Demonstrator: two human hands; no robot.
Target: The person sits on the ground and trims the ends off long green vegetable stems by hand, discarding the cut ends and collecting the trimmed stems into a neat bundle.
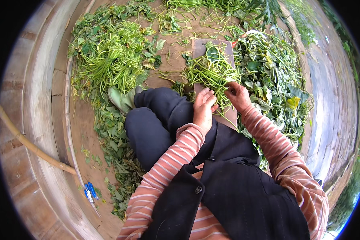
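A tangled heap of thin green leaf stems [211,72] lies across a wooden board [204,48] in front of my knees. Against the near left side of the heap is my left hand [204,105], its fingers spread apart and apparently holding nothing. My right hand [238,95] is at the heap's near right edge, thumb and forefinger curled close together by the stems. Whether a stem is pinched between them is not clear. Some loose stems hang down the board between both hands.
Stripped green stems [114,54] are piled at the left, beside a pale green shoe [123,99]. Heaped leaves [267,72] lie at the right. A red-and-white curved object [243,35] rests behind the board. A bamboo pole [39,150] and blue-and-white items [91,191] are at the far left.
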